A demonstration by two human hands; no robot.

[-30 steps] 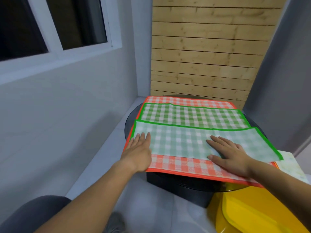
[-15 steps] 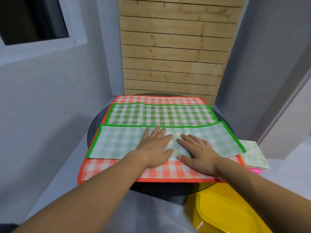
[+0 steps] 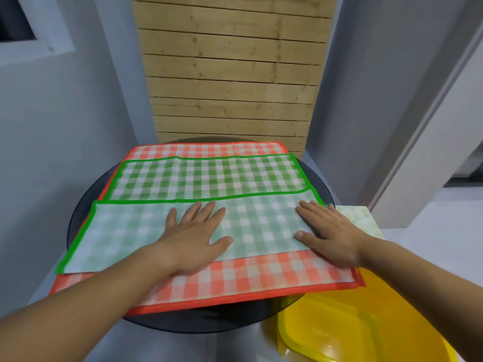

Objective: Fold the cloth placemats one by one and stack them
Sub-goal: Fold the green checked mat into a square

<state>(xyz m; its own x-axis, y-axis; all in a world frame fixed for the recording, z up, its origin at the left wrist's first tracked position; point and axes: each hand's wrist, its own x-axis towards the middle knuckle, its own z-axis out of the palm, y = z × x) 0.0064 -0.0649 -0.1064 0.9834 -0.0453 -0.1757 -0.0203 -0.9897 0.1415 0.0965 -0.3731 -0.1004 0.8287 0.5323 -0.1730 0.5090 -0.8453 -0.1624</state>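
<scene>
**Head view: both grips flat on a half-folded green placemat**

Head camera looks down on a green-and-white checked cloth placemat with a green border [image 3: 209, 176], lying on top of a larger orange-and-white checked cloth placemat [image 3: 248, 278] on a round dark glass bench [image 3: 86, 199]. The green mat's near part is doubled over into a paler flap [image 3: 125, 231]. Its crease runs along the near side and its bordered free edge crosses the mat's middle. The flap sits askew, its left end jutting past the layer beneath and out over the bench rim.

The left grip [image 3: 193, 236] is released, fingers straight and spread, palm pressing the flap near its middle. The right grip [image 3: 332, 231] is likewise released and presses flat on the flap's right end.

A strip of orange check shows bare along the near and far sides, and the orange mat's near edge overhangs the bench. Just right of the bench lies a pale square cloth with a faint green pattern [image 3: 358, 218]. A yellow plastic tub [image 3: 352, 322] sits below the near right edge. A pale wooden slat panel [image 3: 230, 87] stands behind the bench, with grey walls close on either side.
</scene>
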